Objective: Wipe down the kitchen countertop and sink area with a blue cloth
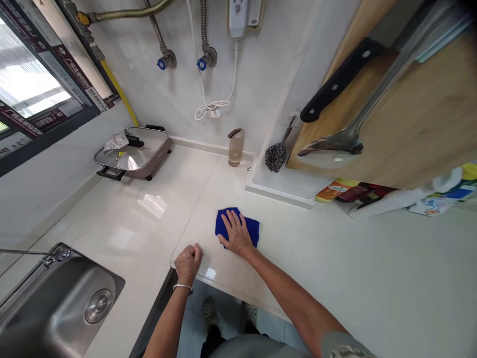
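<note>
Two hands on the tabletop: your right hand spread flat, pressing the blue cloth; your left hand curled shut, just off the cloth's 8 o'clock.

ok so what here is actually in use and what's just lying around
In use:
blue cloth, under the right hand, on the counter
left hand, closed, resting beside it

Lying about:
glass-lidded pan
bottle
wire scrubber
knife
wooden board
sink
</note>
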`<state>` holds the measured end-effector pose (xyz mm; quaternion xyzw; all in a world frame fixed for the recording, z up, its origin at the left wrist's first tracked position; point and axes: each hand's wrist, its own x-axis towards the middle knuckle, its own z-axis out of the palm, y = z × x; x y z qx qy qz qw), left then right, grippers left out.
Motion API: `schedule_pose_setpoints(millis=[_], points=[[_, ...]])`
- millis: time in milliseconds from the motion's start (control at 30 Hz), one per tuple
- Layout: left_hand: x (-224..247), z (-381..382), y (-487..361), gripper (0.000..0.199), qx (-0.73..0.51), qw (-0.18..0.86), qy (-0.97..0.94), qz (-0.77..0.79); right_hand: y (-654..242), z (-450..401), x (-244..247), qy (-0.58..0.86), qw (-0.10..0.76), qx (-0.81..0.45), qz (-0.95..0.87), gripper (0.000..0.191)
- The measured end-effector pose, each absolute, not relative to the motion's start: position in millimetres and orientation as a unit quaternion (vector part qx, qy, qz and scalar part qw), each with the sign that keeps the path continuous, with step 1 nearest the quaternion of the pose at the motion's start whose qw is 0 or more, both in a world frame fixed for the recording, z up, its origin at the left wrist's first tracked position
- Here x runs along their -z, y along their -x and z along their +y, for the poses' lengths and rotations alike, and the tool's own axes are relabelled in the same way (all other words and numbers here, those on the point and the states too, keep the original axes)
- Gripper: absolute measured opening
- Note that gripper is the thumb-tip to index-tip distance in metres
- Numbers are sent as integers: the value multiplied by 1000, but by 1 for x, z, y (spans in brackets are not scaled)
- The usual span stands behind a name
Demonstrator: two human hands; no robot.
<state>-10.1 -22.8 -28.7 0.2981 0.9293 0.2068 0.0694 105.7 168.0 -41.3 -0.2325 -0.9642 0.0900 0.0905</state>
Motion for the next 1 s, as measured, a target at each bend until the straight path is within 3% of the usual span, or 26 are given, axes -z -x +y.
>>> schedule_pose_setpoints(millis=[333,733,1000], points=[[21,-23,5,45,-213,65,-286,932,-228,109,42,180,106,-96,-973,79],[19,-22,5,44,-219,72,-298,926,-415,125,57,281,99,-43,-954,80],[20,-21,6,45,-219,85,-293,927,-382,72,64,363,120,-17,-924,85]])
